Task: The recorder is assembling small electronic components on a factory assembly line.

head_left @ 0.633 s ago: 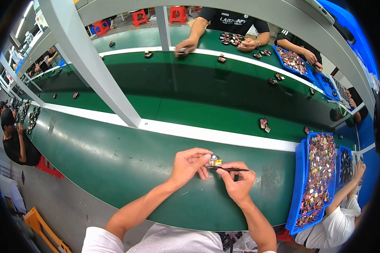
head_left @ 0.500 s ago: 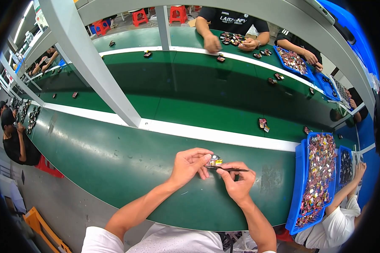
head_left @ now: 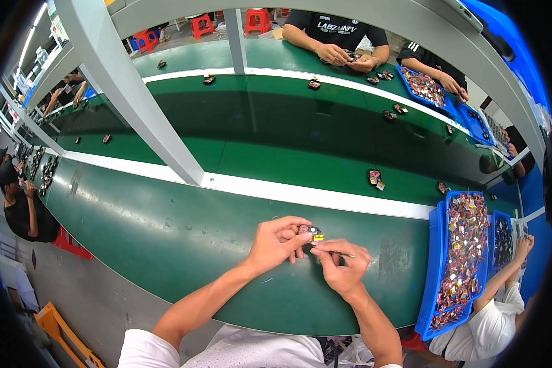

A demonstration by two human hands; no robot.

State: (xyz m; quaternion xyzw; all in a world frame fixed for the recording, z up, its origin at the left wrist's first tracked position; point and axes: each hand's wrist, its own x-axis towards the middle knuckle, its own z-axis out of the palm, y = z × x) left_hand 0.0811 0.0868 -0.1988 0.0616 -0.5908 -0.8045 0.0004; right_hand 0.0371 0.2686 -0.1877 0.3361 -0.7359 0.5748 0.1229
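Note:
Over the green worktop, my left hand (head_left: 277,244) is closed on a small black electronic casing (head_left: 310,230). Pinkish circuitry, a round pale part and a yellow piece show on the casing. My right hand (head_left: 345,265), closed just to the right of it, pinches a slim dark tool (head_left: 337,253) that looks like tweezers. The tool's tip reaches the casing's lower edge beside the yellow piece. My fingers cover part of both things, so the exact contact is hidden.
At right stands a blue bin (head_left: 432,270) heaped with small wired circuit boards. Beyond a white rail (head_left: 313,195), a green belt (head_left: 276,159) carries scattered casings. A grey post (head_left: 135,92) rises at left. Co-workers sit across the belt and at both sides.
The slim tool has tilted in my right hand, and the casing has turned slightly in my left. Casings on the belt have shifted left. The co-worker opposite has brought both hands together.

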